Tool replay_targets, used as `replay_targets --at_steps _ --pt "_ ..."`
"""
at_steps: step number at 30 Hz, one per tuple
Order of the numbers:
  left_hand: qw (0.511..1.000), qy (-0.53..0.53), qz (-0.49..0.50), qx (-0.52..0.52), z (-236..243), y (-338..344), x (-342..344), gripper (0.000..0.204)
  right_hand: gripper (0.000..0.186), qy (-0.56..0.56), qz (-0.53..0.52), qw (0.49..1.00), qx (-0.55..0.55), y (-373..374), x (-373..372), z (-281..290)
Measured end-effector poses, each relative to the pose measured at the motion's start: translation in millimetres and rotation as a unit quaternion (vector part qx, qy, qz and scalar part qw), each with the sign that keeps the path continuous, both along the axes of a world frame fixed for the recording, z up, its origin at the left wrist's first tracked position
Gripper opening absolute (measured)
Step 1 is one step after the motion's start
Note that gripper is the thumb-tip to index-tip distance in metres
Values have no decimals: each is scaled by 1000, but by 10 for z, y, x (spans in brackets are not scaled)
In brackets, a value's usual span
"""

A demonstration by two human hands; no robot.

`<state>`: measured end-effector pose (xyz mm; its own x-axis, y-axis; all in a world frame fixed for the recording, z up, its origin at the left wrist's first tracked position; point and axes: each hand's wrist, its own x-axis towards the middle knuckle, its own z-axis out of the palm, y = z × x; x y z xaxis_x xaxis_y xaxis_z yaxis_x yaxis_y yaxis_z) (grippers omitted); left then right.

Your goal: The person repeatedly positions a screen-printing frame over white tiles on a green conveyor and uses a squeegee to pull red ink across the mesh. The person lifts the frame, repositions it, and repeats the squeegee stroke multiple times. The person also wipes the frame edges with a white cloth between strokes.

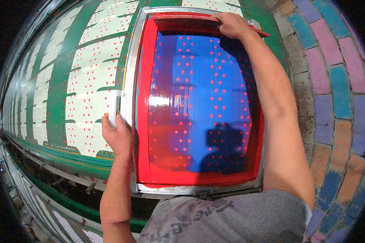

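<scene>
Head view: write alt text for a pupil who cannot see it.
A person's right hand grips a reddish squeegee at the far end of a framed blue screen; the left hand holds a white handle on its left side. Red-dotted white sheets line a green table.

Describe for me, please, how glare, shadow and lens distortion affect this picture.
Head view: white glare on the left part of the blue screen; a dark shadow over its lower right; fisheye bending of the green table toward the rim; black corners.

On the right I see painted bricks (340, 90) in pink, teal, purple and orange, beside a rough grey strip (303, 91). Lower left, I make out pale panels (65, 222).
</scene>
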<state>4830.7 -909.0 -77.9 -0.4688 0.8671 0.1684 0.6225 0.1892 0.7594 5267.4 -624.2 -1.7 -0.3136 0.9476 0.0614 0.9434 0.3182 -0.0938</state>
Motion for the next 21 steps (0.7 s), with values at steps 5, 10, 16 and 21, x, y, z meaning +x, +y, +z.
replay_targets --at_steps 5,10,16,21 --pt "1000 6 0 -5 1 8 2 26 40 -23 11 999 -25 21 35 -21" --pt "1000 -16 -15 6 36 4 13 26 38 -3 42 997 -72 -203 -10 43" --pt "999 15 -29 3 39 13 -14 25 38 -17 45 996 -73 -1102 -234 91" --pt "999 24 -32 28 -10 33 -19 29 42 -3 62 994 -87 -2175 -452 189"
